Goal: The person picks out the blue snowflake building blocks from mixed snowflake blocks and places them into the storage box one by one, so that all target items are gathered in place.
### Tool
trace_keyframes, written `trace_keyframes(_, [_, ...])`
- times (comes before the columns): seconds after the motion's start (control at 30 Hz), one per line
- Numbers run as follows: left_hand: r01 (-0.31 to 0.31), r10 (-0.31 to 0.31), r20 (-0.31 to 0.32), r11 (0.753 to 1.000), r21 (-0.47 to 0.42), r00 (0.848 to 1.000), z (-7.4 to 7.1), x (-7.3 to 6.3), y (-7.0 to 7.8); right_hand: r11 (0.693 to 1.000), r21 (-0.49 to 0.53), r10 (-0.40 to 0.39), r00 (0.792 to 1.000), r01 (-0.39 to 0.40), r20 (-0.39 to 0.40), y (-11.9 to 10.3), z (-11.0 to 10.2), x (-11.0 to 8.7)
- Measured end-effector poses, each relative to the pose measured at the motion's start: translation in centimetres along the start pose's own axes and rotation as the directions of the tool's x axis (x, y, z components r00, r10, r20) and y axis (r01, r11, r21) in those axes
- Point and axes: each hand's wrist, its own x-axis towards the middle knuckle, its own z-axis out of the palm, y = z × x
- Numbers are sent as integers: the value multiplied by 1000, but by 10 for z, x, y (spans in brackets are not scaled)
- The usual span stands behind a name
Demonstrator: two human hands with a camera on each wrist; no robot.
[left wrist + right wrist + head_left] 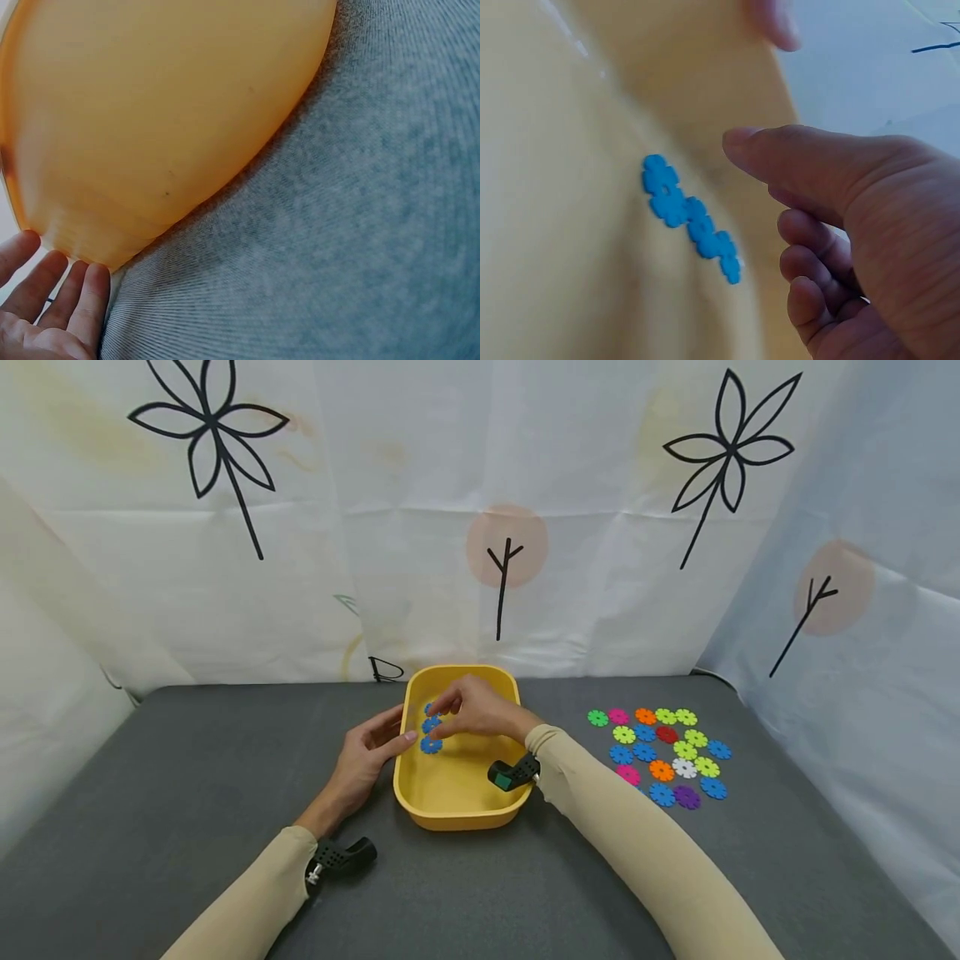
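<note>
A yellow plastic bin stands on the dark table. Three blue flower-shaped discs lie in a row inside it, along its left wall. My left hand holds the bin's left edge, the thumb over the rim and the fingers against the outer wall. In the left wrist view, fingertips touch that wall. Above the blue discs, inside the bin, hovers my right hand. Its fingers are loosely bent, the thumb apart from the discs, and nothing shows between them in the right wrist view.
Several flower-shaped discs in many colours, such as a purple disc and a red disc, lie flat on the table right of the bin. A white printed cloth hangs behind the table's far edge.
</note>
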Motion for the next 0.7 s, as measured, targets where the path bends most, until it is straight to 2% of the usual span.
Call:
trace_keyframes(0.1, [6,-6,-7,1000,0,1000,0,0,0,999,35,-2,1000,3,-24,-2,-6,-5])
trace_keyframes(0.47, [18,-18,-11,1000,3,1000,1,1,2,998,62,-21,987,31,-157,-7,-26,-29])
trace_keyframes(0.7, [20,-20,-11,1000,6,1000,1,0,1,996,85,10,978,8,-210,-8,-33,-50])
